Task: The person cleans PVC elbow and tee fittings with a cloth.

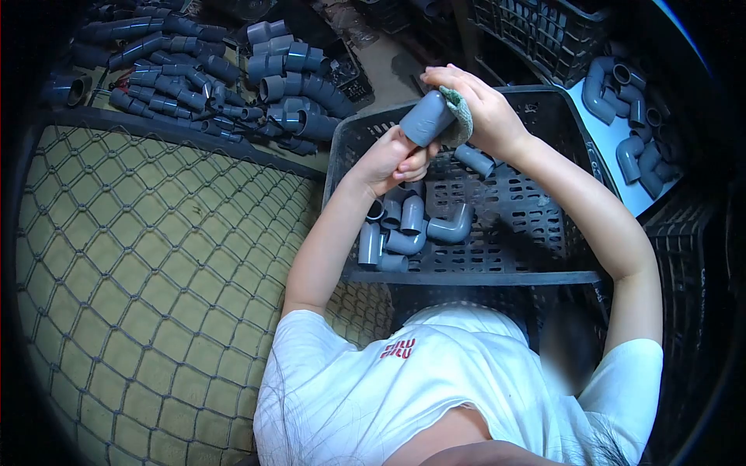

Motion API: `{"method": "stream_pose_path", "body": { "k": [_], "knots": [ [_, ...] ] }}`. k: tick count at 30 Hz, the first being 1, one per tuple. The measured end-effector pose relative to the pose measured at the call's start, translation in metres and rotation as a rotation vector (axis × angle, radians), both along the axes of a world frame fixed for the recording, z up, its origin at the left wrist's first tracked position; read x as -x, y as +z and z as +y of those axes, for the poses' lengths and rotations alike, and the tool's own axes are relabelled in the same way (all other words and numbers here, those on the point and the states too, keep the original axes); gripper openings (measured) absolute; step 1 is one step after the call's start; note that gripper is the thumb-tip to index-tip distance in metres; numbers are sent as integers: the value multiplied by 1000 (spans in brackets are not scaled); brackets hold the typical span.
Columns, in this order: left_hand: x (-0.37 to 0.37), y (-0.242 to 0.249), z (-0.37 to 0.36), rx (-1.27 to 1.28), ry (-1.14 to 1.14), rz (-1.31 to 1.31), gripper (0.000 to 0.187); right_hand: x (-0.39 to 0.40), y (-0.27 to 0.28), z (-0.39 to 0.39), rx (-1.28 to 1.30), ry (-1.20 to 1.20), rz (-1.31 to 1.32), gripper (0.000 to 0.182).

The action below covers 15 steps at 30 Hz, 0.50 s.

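Note:
A grey plastic pipe fitting (pixel 427 120) is held up above the crate, tilted, with its rounded wall facing me. My left hand (pixel 395 161) is closed around its lower end, fingers curled underneath. Against its upper right side my right hand (pixel 483 109) presses a green cloth or pad (pixel 459 115), fingers bent over the top. My right hand hides part of the pad. Below, several grey pipe elbows (pixel 452 225) lie in the left part of the black plastic crate (pixel 474 277). Another short grey fitting (pixel 474 161) rests farther back, under my right wrist.
A wire mesh panel (pixel 155 287) spans the left side. Beyond it, many grey fittings (pixel 179 85) are heaped. At the right, more elbows (pixel 629 159) lie on a white surface (pixel 602 144). A dark crate (pixel 536 35) stands at the back right.

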<state>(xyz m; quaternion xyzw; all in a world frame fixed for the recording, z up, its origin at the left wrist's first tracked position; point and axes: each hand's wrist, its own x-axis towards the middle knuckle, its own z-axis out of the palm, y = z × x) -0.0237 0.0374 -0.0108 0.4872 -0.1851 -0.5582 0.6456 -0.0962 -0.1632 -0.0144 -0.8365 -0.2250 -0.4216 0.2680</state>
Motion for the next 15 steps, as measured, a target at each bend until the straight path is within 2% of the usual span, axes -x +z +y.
{"method": "stream_pose_path", "body": {
  "k": [1,2,4,5,6,8,9,12,14,15],
  "knots": [
    [-3,4,-1,-100,-49,-125,24,3,-1,1,-68,6,109,56],
    [-4,1,-3,-97,-49,-127,24,3,-3,2,-136,12,218,56],
    [-4,-10,-10,-249,200,-1018,13,-1,-12,1,-146,1,189,56],
    [7,8,-12,-309,401,-1563,10,0,-14,0,-123,-13,216,57],
    [6,11,-11,-311,402,-1563,10,0,-15,0,-101,-26,244,58],
    [3,14,-10,-208,496,-2170,17,1,-14,5,-204,-1,294,59],
    [6,15,-10,-247,467,-2202,18,2,-11,8,-305,21,345,60],
    [16,13,-14,-305,527,-2162,16,4,-5,15,-373,-54,278,63],
    [25,9,-20,-356,584,-1962,13,3,-9,15,-347,-141,270,64],
    [25,10,-21,-350,583,-1964,13,3,-9,14,-347,-145,268,64]
  ]
}}
